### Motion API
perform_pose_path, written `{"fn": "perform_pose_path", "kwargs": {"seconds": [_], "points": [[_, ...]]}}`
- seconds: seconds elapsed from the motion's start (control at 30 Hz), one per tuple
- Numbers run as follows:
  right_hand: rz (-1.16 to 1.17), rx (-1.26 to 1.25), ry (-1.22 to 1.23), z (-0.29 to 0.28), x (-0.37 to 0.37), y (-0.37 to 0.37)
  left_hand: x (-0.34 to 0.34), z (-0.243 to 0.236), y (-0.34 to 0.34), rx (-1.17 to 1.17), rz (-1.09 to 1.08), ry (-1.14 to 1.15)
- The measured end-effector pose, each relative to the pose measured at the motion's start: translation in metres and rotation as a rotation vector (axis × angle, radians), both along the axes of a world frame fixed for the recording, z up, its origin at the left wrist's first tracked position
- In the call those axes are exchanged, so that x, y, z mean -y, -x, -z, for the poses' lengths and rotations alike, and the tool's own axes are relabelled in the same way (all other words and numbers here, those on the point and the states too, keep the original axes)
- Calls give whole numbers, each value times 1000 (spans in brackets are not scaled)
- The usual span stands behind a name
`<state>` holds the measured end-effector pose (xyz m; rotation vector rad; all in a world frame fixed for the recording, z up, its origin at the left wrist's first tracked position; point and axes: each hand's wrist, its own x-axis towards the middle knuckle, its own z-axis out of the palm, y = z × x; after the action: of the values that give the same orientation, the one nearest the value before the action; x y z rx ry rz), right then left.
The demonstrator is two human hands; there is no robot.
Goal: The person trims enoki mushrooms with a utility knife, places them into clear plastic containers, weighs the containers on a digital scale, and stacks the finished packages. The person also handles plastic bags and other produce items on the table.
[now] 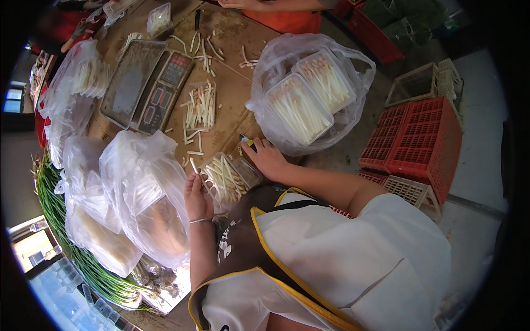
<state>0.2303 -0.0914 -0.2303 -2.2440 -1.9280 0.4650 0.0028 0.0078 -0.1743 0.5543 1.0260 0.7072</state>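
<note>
My left hand (197, 194) is closed around a short white stalk (193, 165), which looks like a trimmed scallion white; its tip points up past the fingers. Just to the right sits a clear plastic tray (225, 177) filled with similar stalks, close to my body. My right hand (267, 159) is closed on a small black-and-yellow cutter (248, 142) above the cardboard-brown table (229, 118). Beside it lies a clear tray or lid (248, 171). Farther off, another tray of stalks (200, 106) stands next to the scale, with loose cut pieces around it.
A digital scale (164, 91) with a metal pan stands at the left. Plastic bags (143, 187) and long green scallions (72, 237) lie nearer. Right of centre, an opened bag holds packed trays (301, 107). Red crates (422, 143) stack at the right. Other people work across the table.
</note>
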Motion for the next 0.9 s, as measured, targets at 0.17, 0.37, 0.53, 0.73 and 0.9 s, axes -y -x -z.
{"fn": "perform_pose_path", "kwargs": {"seconds": [0.17, 0.37, 0.53, 0.73, 0.9], "points": [[176, -255, -13, -4, -4, 1, 5, 12, 6, 103, 48, 149], [213, -635, -479, -15, 2, 4, 17, -11, -8, 83, 98, 137], [-228, -587, -447, -71, -6, -2, 17, -18, -16, 75, 123, 96], [-240, -550, -498, -75, -9, 2, 18, -28, -26, 110, 133, 23], [-216, -543, -473, -78, -10, 3, 15, -30, -32, 84, 124, -6]]}}
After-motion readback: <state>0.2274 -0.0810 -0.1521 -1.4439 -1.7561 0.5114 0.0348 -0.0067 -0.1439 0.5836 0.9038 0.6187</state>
